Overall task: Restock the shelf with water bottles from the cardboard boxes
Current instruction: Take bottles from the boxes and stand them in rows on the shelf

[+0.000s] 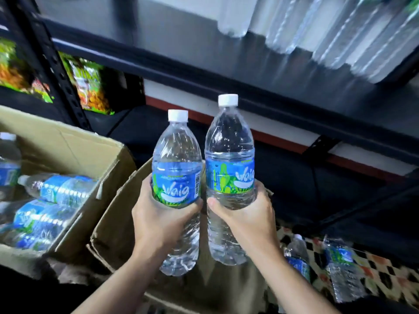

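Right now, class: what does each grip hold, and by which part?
The left grip holds one clear plastic, white-capped, blue-labelled water bottle around its label's lower half; the right grip holds a matching bottle just below its label.

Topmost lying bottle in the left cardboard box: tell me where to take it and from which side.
Take the lying bottle around its labelled middle, from above, across its length. It lies on its side on other bottles, cap pointing left, so only its upper side is free.

Clear bottles (176, 155) carry white caps (178, 115) and blue-green labels (175, 186); cardboard boxes (68, 143) are brown.
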### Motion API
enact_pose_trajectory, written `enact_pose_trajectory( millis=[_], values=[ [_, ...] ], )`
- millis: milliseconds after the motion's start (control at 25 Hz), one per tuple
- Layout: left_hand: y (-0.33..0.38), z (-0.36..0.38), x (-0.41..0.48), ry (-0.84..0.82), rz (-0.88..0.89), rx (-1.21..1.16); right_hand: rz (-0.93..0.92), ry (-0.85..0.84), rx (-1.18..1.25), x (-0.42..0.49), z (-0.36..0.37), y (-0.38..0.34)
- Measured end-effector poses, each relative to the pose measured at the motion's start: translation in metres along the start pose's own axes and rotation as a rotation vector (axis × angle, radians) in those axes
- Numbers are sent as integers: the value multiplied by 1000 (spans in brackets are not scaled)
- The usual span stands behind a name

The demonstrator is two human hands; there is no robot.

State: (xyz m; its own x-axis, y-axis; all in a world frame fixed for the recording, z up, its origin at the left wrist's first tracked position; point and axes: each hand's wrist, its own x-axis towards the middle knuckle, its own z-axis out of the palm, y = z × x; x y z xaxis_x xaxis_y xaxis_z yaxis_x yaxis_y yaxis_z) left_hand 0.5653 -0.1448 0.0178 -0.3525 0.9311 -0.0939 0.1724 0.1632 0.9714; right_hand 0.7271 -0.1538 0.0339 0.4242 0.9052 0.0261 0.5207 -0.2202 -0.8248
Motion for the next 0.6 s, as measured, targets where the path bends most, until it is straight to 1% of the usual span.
enact_pose_trajectory(
  millis=[80, 160, 320, 440, 600],
  values=[
    [28, -13, 3, 14, 91, -45, -52, 29, 129, -3, -10, -27],
    [59, -26, 8, 24, 173, -90, -126, 66, 206, -4, -19, -57],
    [124, -48, 32, 56, 364, -142, -292, 199, 289, 6, -23, -119],
    [174, -57, 51, 97, 493, -137, -356, 298, 336, 23, -24, -161],
    [225, -62, 79, 162, 572, -151, -406, 374, 384, 53, -19, -209]
  ],
)
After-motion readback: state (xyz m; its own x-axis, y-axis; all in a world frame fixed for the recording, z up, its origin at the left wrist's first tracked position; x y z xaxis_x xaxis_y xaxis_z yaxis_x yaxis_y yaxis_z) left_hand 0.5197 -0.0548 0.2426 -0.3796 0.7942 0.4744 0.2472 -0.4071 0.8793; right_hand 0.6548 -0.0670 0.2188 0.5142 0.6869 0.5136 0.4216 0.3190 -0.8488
